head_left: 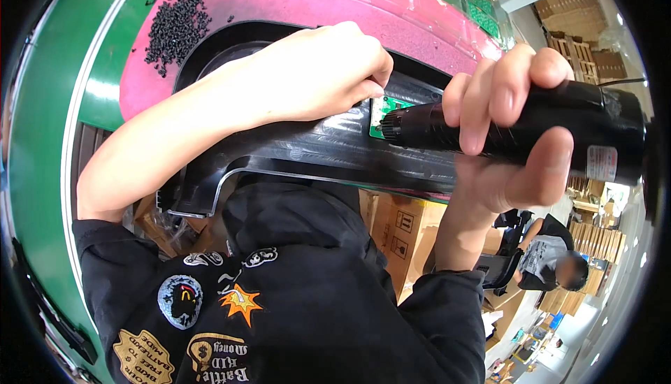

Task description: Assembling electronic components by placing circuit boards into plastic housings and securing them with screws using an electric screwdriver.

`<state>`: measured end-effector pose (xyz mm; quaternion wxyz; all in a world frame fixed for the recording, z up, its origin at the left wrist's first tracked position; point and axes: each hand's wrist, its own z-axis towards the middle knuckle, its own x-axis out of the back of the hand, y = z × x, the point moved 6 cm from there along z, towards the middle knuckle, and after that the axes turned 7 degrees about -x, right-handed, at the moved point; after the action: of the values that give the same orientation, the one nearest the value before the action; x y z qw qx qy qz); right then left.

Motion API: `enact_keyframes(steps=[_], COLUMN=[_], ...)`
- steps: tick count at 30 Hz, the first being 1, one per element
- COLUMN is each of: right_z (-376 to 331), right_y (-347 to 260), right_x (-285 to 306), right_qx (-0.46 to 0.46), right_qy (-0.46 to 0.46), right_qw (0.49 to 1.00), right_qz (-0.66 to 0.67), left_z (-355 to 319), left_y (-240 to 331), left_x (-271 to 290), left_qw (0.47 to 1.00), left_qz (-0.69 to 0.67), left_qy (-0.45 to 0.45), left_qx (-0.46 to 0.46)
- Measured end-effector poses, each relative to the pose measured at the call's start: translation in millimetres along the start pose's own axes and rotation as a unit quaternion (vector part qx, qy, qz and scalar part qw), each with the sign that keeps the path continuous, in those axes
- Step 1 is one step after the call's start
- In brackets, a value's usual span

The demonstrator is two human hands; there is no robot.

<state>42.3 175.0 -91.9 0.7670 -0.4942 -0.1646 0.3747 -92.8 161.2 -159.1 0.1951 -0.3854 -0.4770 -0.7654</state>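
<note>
At the far left a heap of small black pellets (176,27) lay loose on the pink mat (293,3) that covered the green tabletop (49,104), close to the upper edge of a long black plastic part (300,143) stretched across the middle of the view. Those pellets could have rolled under the part if it had been nudged, leaving it rocking or tilted. The left hand (318,69) rested on top of the part with its fingers bent down, the fingertips pinching or pressing something at the near edge of a small green circuit board (384,113) seated in the part; whether a screw was between them could not be told. Those fingertips sat just beside the driver's nose, so a slipping bit would likely have struck them first. To the right, the right hand (507,129) was wrapped tightly around a black electric screwdriver (517,129), held almost level with its tip touching the board. Held at such a slant, the bit could have skidded off, scratching the board or driving a screw in crooked. The driver's cord (624,81) trailed off to the right and might have tugged the tool off line. Cardboard boxes (402,234) stood below, and another person (552,262) sat farther right.
</note>
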Motion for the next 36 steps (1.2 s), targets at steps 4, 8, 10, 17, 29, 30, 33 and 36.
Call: enact_keyframes(steps=[4, 8, 10, 17, 29, 30, 33, 36], right_z=[7, 7, 6, 11, 19, 15, 12, 8], right_y=[0, -2, -3, 5, 8, 6, -1, -3], right_x=[-8, -12, -9, 1, -12, -13, -12, -8], right_qx=[-0.012, -0.008, -0.002, 0.009, -0.062, -0.042, -0.011, -0.001], right_qy=[-0.024, -0.004, -0.016, 0.010, -0.093, -0.063, -0.044, -0.019], right_qw=[1.000, 0.999, 1.000, 1.000, 0.994, 0.997, 0.999, 1.000], right_qz=[-0.017, -0.037, 0.003, 0.028, 0.009, 0.016, -0.004, 0.000], left_z=[0, 1, 1, 0, 0, 0, 0, 0], left_y=[-1, 1, 2, 3, 5, 6, 6, 6], left_x=[0, 0, 0, -2, -4, -3, -4, -4], left_qw=[1.000, 1.000, 1.000, 0.997, 0.997, 0.997, 0.996, 0.996], left_qz=[-0.015, -0.012, -0.022, -0.032, -0.021, -0.019, -0.025, -0.024], left_qy=[-0.016, -0.017, -0.020, -0.063, -0.074, -0.078, -0.082, -0.084], left_qx=[0.001, -0.004, -0.004, 0.029, 0.017, 0.017, 0.020, 0.015])
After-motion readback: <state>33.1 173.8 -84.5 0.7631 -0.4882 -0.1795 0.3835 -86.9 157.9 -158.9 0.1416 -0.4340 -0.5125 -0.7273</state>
